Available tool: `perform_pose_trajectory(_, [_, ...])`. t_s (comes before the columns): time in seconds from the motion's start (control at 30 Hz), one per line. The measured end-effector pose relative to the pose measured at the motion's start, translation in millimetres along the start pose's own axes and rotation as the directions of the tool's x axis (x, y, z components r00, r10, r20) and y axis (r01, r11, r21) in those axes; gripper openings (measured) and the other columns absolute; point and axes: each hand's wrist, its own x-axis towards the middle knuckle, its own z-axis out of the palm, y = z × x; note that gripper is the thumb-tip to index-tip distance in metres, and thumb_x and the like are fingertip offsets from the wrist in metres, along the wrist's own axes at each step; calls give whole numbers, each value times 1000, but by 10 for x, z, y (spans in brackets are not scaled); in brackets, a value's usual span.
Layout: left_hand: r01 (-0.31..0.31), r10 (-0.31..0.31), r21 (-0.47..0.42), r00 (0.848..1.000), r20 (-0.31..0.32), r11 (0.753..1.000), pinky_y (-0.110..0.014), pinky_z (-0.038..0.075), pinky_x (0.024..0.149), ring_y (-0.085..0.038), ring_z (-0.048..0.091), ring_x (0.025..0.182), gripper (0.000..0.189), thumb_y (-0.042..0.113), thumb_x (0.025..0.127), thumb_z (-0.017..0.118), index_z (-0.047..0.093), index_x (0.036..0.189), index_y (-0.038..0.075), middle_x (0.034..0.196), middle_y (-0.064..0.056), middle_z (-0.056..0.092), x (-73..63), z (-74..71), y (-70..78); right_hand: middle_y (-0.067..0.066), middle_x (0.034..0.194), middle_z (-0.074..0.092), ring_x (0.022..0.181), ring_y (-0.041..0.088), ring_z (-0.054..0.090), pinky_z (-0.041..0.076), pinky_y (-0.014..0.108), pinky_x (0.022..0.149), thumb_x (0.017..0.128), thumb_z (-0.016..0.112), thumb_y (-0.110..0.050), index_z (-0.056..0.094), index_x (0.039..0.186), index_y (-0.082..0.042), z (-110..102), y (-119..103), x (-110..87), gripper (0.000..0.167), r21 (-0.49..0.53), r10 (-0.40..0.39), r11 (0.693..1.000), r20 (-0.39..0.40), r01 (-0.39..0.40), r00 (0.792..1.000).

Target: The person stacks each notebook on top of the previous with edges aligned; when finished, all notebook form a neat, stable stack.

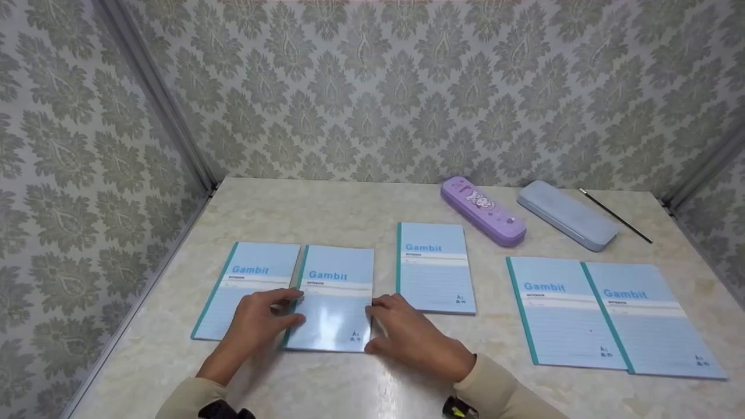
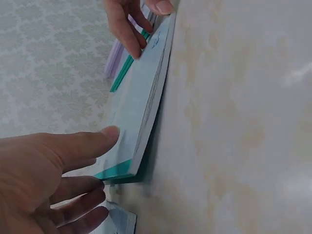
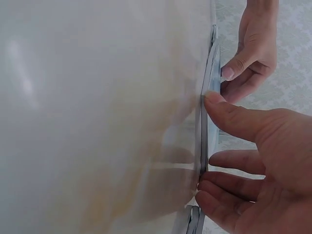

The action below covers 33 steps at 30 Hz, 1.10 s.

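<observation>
Between both hands lies a light blue Gambit notebook (image 1: 333,305) with a green spine. My left hand (image 1: 256,317) holds its spine side, thumb over the cover and fingers at the edge, as the left wrist view also shows on the notebook (image 2: 139,107). At the opposite long edge, my right hand (image 1: 413,334) grips with thumb and fingertips. The right wrist view has the right thumb (image 3: 234,113) on the notebook's edge. Partly behind the left hand is a matching notebook (image 1: 265,259), close along the spine. Another notebook (image 1: 436,267) lies just beyond the right hand.
Two more matching notebooks, one (image 1: 567,320) beside the other (image 1: 655,326), lie at the right. Toward the back are a purple pencil case (image 1: 483,210), a grey-blue case (image 1: 567,214) and a thin dark pencil (image 1: 617,215). Patterned wall panels (image 1: 361,87) enclose the marbled table (image 1: 302,209).
</observation>
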Motion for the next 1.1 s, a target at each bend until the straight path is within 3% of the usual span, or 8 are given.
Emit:
perform_pose_trajectory(0.1, [16, -20, -127, 999, -31, 992, -44, 60, 89, -26, 74, 104, 39, 3, 88, 86, 78, 126, 9, 127, -11, 74, -22, -20, -22, 17, 137, 64, 125, 29, 57, 49, 39, 106, 90, 88, -25, 67, 135, 6, -6, 13, -3, 59, 6, -2, 1000, 0, 2, 1000])
perform_pose_trajectory(0.27, [98, -113, -312, 993, -30, 945, -36, 61, 87, -27, 72, 110, 40, 1, 90, 83, 76, 129, 7, 132, -12, 71, -33, -17, -25, 18, 138, 62, 127, 30, 56, 49, 40, 108, 92, 86, -26, 65, 137, 6, -11, 34, -9, 60, 30, 15, 999, 14, -16, 1000])
perform_pose_trajectory(0.47, [179, -190, -355, 982, 3, 918, -30, 60, 81, -23, 69, 100, 41, 2, 92, 80, 74, 132, 7, 130, -11, 71, -22, 8, -35, 19, 137, 63, 127, 31, 56, 49, 41, 108, 90, 87, -25, 66, 136, 7, -15, 40, -22, 60, 36, 4, 999, -2, -4, 1000])
perform_pose_trajectory(0.7, [190, -185, -348, 982, 50, 918, -31, 57, 80, -23, 64, 99, 43, 4, 91, 81, 72, 133, 4, 126, -10, 71, -7, 26, -91, 19, 138, 63, 129, 31, 57, 47, 41, 110, 88, 89, -25, 67, 135, 7, -9, 35, -23, 61, 45, 12, 999, -17, -11, 1000])
perform_pose_trajectory(0.87, [259, -242, -433, 966, 96, 863, -33, 59, 85, -24, 64, 109, 46, 4, 93, 80, 70, 138, 3, 133, -15, 68, -3, 21, -124, 16, 138, 64, 131, 30, 56, 45, 42, 113, 91, 86, -28, 66, 136, 6, 1, 61, -21, 60, 125, 44, 991, -10, -42, 999])
perform_pose_trajectory(0.97, [285, -262, -495, 958, 117, 821, -33, 59, 87, -23, 65, 113, 46, 3, 94, 78, 69, 139, 2, 136, -17, 67, 0, 7, -120, 12, 130, 67, 124, 28, 60, 48, 42, 109, 95, 83, -30, 65, 137, 5, 1, 88, -28, 57, 254, 75, 965, -22, -67, 997])
perform_pose_trajectory(1.1, [293, -270, -562, 955, 125, 774, -31, 59, 84, -22, 68, 109, 44, 2, 95, 76, 68, 139, 1, 134, -17, 69, -11, -22, -102, 5, 118, 67, 110, 22, 65, 54, 41, 97, 101, 76, -29, 57, 147, 3, -9, 106, -39, 59, 484, 136, 866, 15, -126, 991])
